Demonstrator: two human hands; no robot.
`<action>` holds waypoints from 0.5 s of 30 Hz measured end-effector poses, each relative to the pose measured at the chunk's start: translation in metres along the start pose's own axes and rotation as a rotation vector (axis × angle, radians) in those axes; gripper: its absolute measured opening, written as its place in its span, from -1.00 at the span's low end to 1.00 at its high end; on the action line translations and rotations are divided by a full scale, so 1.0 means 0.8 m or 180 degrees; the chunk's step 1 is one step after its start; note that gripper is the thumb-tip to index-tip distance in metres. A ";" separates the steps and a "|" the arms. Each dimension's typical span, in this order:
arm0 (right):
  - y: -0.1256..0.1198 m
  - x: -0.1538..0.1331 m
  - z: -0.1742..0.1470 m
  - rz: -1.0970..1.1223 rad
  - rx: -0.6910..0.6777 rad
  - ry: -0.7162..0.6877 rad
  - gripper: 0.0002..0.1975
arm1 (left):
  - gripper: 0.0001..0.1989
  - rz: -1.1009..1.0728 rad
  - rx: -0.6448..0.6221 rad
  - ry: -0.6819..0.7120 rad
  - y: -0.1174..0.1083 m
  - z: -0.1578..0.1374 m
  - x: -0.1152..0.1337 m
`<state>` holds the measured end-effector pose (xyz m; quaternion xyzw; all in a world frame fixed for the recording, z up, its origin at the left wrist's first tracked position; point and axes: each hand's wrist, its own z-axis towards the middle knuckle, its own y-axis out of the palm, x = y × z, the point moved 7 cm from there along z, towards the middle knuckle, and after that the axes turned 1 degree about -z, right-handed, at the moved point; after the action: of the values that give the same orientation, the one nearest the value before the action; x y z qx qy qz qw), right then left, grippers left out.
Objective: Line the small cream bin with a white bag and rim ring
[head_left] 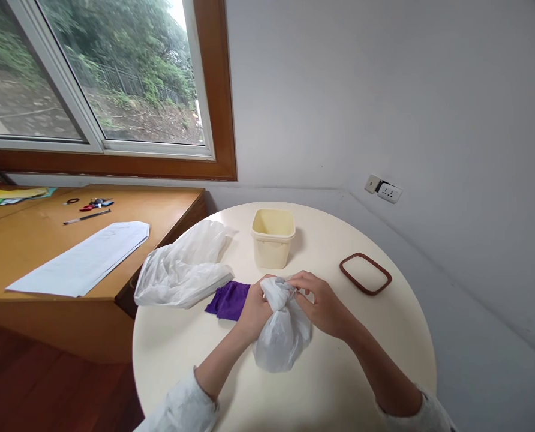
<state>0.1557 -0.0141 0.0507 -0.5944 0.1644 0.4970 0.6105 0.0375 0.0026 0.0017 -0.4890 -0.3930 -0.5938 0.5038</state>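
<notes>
A white plastic bag, gathered and twisted at its top, rests on the round table between my hands. My left hand is closed around the left side of the bag's neck. From the right, my right hand pinches the bag near the same twist, its fingertips bent. What the bag holds, if anything, I cannot make out. Just beyond my hands stands a cream plastic bin, upright with its mouth up. A folded purple cloth lies beside my left hand, partly behind it.
A loose white plastic bag spreads over the left of the round table. A brown rounded frame lies at the right. The wooden desk on the left carries papers, a pen and keys.
</notes>
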 end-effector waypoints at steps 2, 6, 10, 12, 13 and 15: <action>-0.009 -0.004 -0.001 -0.0211 0.0447 0.0008 -0.80 | -0.81 0.0177 0.0023 0.0076 -0.001 -0.001 0.003; -0.005 -0.023 -0.003 -0.0548 0.0700 -0.0091 -0.95 | -0.87 0.0596 0.0023 0.0170 -0.001 -0.004 0.012; 0.011 -0.030 -0.001 -0.0891 0.0591 -0.0029 -0.84 | -0.86 0.1130 -0.0015 0.0274 0.002 -0.006 0.020; 0.014 -0.027 0.000 -0.1030 0.0668 0.0028 -0.85 | -0.82 0.1370 -0.0036 0.0308 0.003 -0.006 0.023; 0.015 -0.024 0.000 -0.1069 0.0704 0.0068 -0.86 | -0.81 0.1457 -0.0052 0.0322 0.004 -0.006 0.024; 0.016 -0.017 0.000 -0.1101 0.0739 0.0144 -0.87 | -0.79 0.1565 -0.0127 0.0349 0.006 -0.005 0.027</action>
<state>0.1395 -0.0220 0.0543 -0.5504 0.1297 0.3491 0.7472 0.0413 -0.0070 0.0215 -0.5468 -0.2226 -0.4867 0.6439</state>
